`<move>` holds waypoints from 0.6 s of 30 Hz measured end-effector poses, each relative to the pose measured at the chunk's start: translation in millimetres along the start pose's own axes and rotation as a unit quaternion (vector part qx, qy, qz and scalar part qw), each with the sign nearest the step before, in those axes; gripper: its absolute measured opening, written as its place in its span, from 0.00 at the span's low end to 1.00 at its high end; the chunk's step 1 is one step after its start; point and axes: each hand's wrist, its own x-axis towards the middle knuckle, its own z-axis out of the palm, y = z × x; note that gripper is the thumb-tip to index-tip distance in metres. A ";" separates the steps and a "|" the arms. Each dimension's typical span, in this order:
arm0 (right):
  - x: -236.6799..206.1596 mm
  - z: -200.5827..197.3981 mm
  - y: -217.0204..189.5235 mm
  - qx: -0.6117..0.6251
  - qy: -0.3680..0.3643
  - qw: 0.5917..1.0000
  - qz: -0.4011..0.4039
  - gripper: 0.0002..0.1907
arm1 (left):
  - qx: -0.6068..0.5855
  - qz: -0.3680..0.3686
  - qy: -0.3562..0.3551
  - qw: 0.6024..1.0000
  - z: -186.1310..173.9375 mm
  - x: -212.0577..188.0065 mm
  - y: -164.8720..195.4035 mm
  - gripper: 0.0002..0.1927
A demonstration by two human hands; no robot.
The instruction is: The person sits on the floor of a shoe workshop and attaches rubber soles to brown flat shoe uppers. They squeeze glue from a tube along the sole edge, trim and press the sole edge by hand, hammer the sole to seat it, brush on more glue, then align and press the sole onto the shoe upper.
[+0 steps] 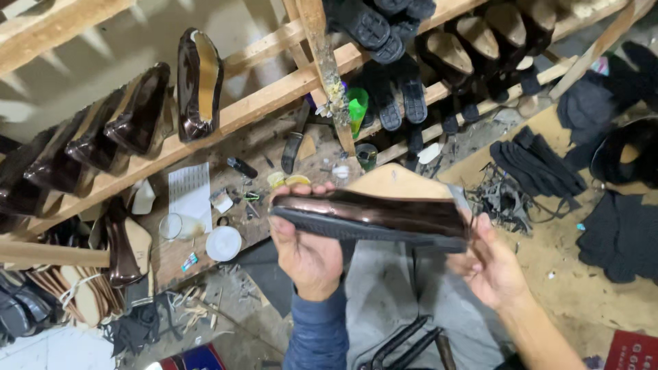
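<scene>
A glossy dark-brown shoe upper on a last with a black sole [373, 218] is held sideways in mid-frame. My left hand [307, 250] grips its left end, fingers wrapped over the top. Its right end rests against the fingers and thumb of my right hand [488, 264]. A tan piece [401, 183] shows behind the shoe. Grey trousers [391, 301] lie below, with black pliers [401, 346] resting on my lap.
A wooden rack [260, 103] carries brown shoe uppers [144, 109] at left and black soled shoes [397, 62] at right. The cluttered bench [274, 147] holds a white lid [223, 242], paper, a green bottle [356, 108] and small tools. Black fabric pieces [541, 168] lie right.
</scene>
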 end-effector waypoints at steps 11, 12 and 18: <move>3.2 -26.2 -36.4 -0.045 0.017 0.986 -0.160 0.18 | 0.081 -0.107 0.032 0.990 -9.6 -8.2 -30.2 0.35; 1.3 -26.7 -39.2 -0.064 0.022 0.983 -0.169 0.18 | 0.079 -0.113 0.040 0.990 -10.6 -10.4 -31.9 0.35; -5.8 -14.7 -49.4 -0.097 0.050 0.979 -0.170 0.18 | 0.075 -0.118 0.036 0.990 -16.4 -16.6 -33.8 0.33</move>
